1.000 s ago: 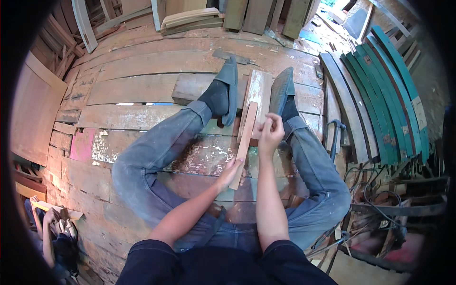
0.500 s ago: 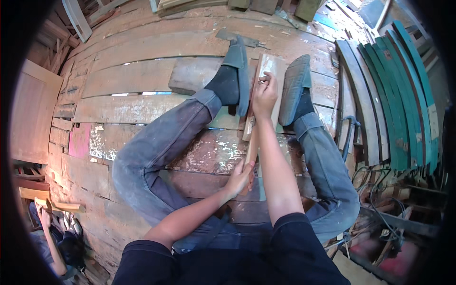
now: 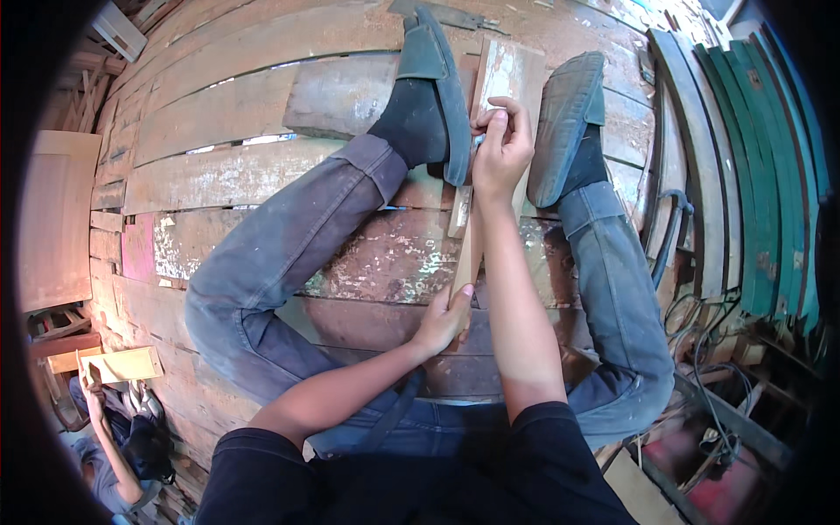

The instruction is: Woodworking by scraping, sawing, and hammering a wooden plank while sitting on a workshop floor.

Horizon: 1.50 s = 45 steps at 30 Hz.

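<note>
My left hand (image 3: 444, 320) is wrapped round the near end of a narrow pale wooden strip (image 3: 466, 267), which slants up under my right forearm. At the strip's far part is my right hand (image 3: 502, 162), its fingers curled in; whatever they grip is mostly hidden, though a small bluish spot shows beside them. Beneath lies a wooden board (image 3: 518, 68) with worn, whitish paint, lengthwise between my two sandalled feet. The left sandal (image 3: 435, 79) stands against the board's left side, and the right sandal (image 3: 564, 122) against its right side.
Worn floor planks (image 3: 210, 184) surround me, with a thick block (image 3: 337, 92) by my left foot. Green boards (image 3: 761, 175) and a hooked metal bar (image 3: 669, 232) lie to the right, above tangled cables (image 3: 713, 394). At lower left another person (image 3: 114, 446) holds a light wooden piece (image 3: 127, 364).
My view has shifted, so the feet and board appear higher and larger. My right hand has turned, showing more of its palm side. The other person's wooden piece has tilted.
</note>
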{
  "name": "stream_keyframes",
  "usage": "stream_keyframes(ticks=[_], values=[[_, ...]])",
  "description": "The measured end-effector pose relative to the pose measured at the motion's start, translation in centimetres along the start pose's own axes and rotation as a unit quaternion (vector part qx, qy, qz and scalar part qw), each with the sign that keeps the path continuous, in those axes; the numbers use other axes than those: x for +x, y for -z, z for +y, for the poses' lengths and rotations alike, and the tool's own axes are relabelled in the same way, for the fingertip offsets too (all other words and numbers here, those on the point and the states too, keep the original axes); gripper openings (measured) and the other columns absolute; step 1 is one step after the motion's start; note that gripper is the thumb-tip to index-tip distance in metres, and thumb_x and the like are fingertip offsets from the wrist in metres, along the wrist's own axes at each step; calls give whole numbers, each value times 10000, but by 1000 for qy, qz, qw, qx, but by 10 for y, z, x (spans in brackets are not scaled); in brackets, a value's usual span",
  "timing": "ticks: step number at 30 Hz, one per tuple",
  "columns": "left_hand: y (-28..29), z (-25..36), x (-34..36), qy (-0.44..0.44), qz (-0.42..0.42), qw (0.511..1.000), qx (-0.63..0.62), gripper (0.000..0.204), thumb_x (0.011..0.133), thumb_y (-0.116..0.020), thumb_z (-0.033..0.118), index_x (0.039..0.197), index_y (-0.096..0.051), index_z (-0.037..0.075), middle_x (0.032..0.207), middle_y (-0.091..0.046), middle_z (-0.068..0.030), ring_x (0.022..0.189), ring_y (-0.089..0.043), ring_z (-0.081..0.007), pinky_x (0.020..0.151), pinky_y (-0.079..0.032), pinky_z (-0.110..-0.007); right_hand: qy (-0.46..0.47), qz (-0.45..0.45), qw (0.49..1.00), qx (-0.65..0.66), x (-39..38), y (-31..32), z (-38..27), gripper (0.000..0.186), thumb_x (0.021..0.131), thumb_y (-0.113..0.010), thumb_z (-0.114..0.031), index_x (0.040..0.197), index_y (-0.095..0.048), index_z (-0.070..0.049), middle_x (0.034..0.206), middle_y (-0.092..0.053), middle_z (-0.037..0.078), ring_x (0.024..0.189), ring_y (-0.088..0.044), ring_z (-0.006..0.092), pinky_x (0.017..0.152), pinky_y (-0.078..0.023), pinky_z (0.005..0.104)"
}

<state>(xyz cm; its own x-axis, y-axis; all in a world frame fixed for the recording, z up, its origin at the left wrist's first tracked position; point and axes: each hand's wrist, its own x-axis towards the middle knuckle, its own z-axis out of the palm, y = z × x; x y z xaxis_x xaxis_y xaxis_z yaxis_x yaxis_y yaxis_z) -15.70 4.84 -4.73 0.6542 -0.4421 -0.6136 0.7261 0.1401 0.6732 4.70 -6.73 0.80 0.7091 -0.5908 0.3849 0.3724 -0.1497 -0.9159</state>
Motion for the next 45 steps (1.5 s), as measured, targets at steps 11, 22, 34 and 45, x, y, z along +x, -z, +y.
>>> stream_keyframes(ticks=[11,22,34,45], values=[[-15,55,33,23,-2,1000,-2,328,995,-440,381,953,-447,56,550,-435,-21,383,-442,-125,359,-398,-278,-78,64,985,139,68,-12,25,388,1002,-400,-276,680,-402,-61,564,-352,-7,477,-330,80,434,-281,261],[21,-41,-28,53,27,994,91,210,872,-666,175,810,-517,40,529,-503,-29,382,-493,-111,341,-356,-275,10,-27,993,-117,-69,25,4,493,1002,-397,-221,550,-392,-23,482,-370,3,448,-321,96,438,-241,311],[-2,-13,14,1,45,992,116,133,882,-612,107,850,-540,0,547,-526,-29,396,-507,-114,348,-378,-274,-36,-4,996,85,-14,17,0,488,1017,-375,-249,560,-289,-103,504,-294,-59,459,-234,36,435,-164,242],[-41,48,46,-89,78,990,72,77,871,-615,56,874,-565,-2,579,-578,-61,391,-498,-114,339,-356,-253,43,-14,995,-91,67,-18,23,539,981,-423,-302,578,-452,55,483,-394,200,425,-396,275,486,-344,427]])
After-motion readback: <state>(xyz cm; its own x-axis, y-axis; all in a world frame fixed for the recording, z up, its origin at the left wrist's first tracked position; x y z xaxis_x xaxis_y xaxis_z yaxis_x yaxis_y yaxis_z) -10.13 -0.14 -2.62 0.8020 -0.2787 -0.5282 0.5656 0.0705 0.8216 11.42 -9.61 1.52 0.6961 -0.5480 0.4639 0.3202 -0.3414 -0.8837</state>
